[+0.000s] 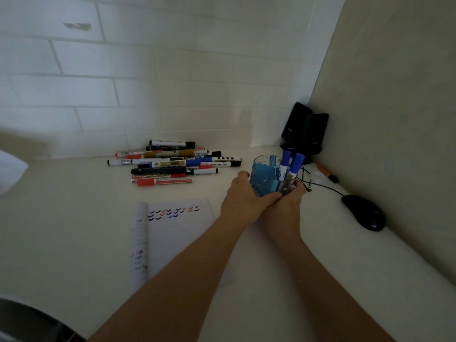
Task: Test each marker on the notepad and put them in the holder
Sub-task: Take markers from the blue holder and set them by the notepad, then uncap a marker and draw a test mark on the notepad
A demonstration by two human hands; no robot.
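Hands: our left hand (243, 196) and right hand (287, 202) both clasp holder (262, 172).
Inside: two blue markers (293, 166) standing.
Notepad (180, 233): colour ticks.

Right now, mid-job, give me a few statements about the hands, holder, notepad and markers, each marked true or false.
The left hand and right hand both grip the holder. True.
The holder is empty. False: two blue-capped markers stand in it.
The notepad page is blank. False: it bears coloured ticks.
A pile of markers lies by the tiled wall. True.
The mouse lies left of the notepad. False: it lies right of the holder.
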